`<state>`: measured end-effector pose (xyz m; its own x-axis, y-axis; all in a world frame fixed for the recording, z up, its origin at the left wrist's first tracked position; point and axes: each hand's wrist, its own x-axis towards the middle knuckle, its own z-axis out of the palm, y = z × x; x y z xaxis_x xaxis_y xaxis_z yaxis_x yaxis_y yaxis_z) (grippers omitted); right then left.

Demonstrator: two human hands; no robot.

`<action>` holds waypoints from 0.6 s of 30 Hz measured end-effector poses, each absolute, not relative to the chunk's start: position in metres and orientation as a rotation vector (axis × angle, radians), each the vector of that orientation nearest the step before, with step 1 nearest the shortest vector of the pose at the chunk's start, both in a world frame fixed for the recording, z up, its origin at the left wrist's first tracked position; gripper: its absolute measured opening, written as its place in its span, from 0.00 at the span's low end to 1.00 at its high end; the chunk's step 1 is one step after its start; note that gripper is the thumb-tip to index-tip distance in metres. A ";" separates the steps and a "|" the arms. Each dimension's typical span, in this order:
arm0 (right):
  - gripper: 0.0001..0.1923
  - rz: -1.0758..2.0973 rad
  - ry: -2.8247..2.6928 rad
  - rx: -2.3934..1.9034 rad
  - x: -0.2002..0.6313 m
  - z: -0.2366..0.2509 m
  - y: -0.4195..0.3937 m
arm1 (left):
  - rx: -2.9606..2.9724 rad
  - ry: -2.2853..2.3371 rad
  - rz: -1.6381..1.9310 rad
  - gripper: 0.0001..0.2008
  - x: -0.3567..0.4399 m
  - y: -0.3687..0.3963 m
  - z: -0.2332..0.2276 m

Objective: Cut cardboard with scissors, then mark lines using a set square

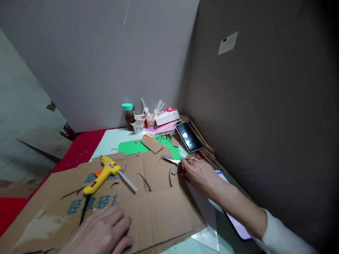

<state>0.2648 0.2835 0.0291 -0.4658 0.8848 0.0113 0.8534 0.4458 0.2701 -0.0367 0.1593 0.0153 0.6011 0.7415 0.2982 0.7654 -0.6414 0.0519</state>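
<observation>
My left hand (102, 231) lies flat on a large flattened cardboard sheet (159, 208) with blue printing, at the near edge, holding nothing. My right hand (200, 173) reaches to the right side of the table and closes on the red handles of a pair of scissors (176, 162), whose blades point left over the cardboard. A yellow glue gun (102, 174) with a glue stick in it lies on the cardboard, between and beyond the hands.
Green paper (131, 147) and a small cardboard piece (151, 144) lie behind. A tablet (189, 137) leans by the right wall, and a phone (238, 225) lies under my forearm. A jar (129, 115), cups and a tissue pack (166, 116) stand in the corner. Red cloth (79, 150) at left.
</observation>
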 end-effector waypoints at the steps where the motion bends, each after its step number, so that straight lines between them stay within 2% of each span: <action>1: 0.12 0.374 2.544 1.541 0.263 0.027 0.287 | -2.777 -1.268 -0.404 0.12 -0.029 0.163 0.020; 2: 0.13 0.385 2.535 1.538 0.261 0.026 0.289 | -2.819 -1.283 -0.266 0.09 -0.022 0.165 0.023; 4: 0.14 0.396 2.517 1.555 0.258 0.024 0.292 | -2.839 -1.239 -0.258 0.07 -0.013 0.168 0.024; 14: 0.17 0.386 2.487 1.719 0.240 0.033 0.340 | -2.812 -0.985 -0.523 0.16 -0.005 0.171 -0.006; 18: 0.18 0.336 2.641 1.592 0.207 0.042 0.357 | -2.790 -0.957 -0.502 0.14 -0.002 0.170 -0.015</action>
